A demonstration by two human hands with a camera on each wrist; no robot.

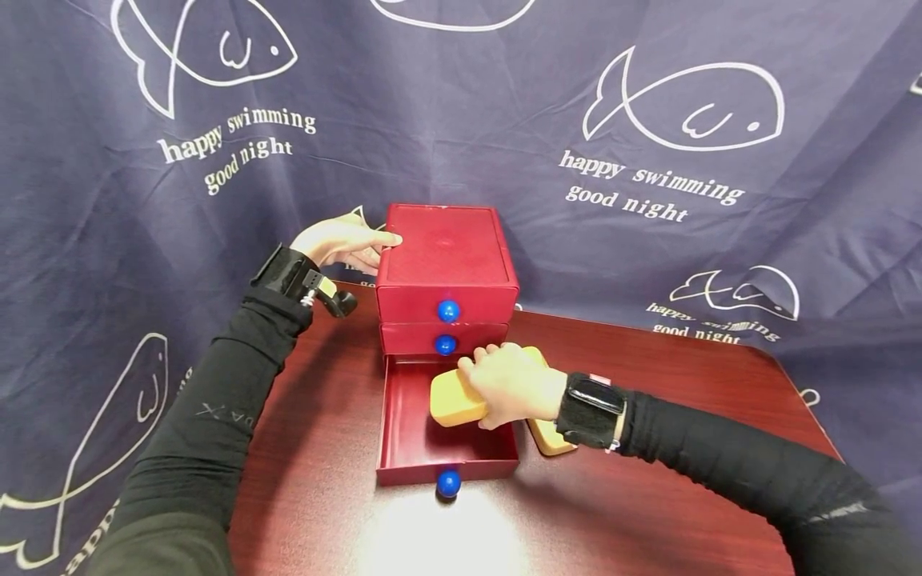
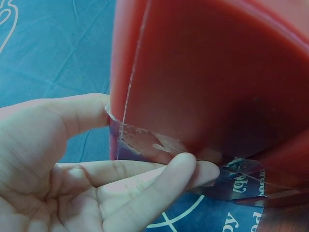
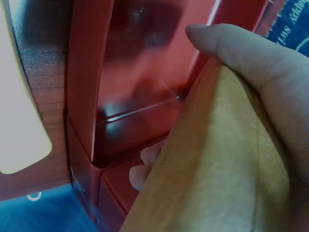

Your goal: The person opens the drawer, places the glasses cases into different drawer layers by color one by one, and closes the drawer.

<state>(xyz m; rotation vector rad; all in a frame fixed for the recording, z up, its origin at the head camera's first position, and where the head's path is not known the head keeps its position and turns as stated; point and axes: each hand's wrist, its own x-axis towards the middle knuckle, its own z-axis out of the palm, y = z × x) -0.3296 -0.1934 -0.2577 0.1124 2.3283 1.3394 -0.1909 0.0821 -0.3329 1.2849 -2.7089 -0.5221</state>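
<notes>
My right hand (image 1: 515, 384) grips a yellow rounded block (image 1: 454, 398) above the pulled-out bottom drawer (image 1: 410, 448) of a red drawer cabinet (image 1: 446, 248). In the right wrist view, the thumb and some fingertips show around the block (image 3: 212, 145); its lower end is cut off. My left hand (image 1: 346, 240) touches the cabinet's upper left side, one digit at the top edge. The left wrist view shows its fairly straight fingers (image 2: 145, 188) against the red side, by clear tape. Another yellow block (image 1: 551, 438) lies on the table beside the drawer, partly hidden by my right hand and wrist.
The two upper drawers are closed, with blue ball knobs (image 1: 448, 310). Another blue knob (image 1: 448, 483) sticks out from the bottom drawer's front. Everything stands on a dark red-brown wooden table (image 1: 648, 512). A blue cloth (image 1: 461, 104) with white fish drawings hangs behind.
</notes>
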